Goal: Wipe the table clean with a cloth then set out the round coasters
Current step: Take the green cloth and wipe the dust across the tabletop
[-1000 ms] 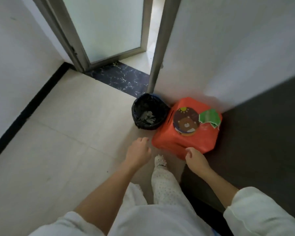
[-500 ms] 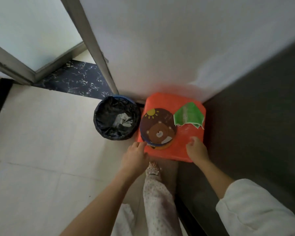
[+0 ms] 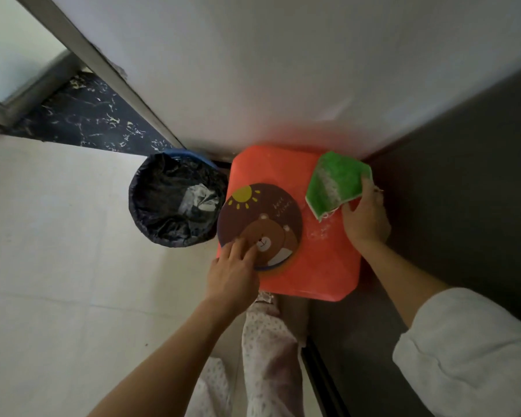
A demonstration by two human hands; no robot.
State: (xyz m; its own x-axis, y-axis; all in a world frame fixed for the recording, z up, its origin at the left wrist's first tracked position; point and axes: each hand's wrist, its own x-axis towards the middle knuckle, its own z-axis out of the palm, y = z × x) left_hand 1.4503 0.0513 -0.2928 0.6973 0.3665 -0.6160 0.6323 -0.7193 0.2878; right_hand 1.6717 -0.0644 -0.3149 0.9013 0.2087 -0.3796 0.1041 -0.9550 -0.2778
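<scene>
An orange plastic stool [image 3: 319, 266] stands in the corner by the wall. On its left half lies a small stack of round coasters [image 3: 265, 218]; the top one is brown with a bear and a sun. My left hand [image 3: 235, 269] rests its fingertips on the near left edge of the stack. A folded green cloth [image 3: 334, 182] sits at the stool's far right corner. My right hand [image 3: 366, 218] grips the cloth's right edge, the fingers curled round it.
A bin lined with a black bag [image 3: 175, 203] stands just left of the stool. A dark surface [image 3: 463, 206] fills the right side. White wall behind, a door frame [image 3: 103, 64] at upper left, pale floor tiles [image 3: 57, 266] to the left.
I have come closer and now look down on the stool. My left hand went from the stool's front edge onto the coasters. My right hand reached forward and took hold of the green cloth.
</scene>
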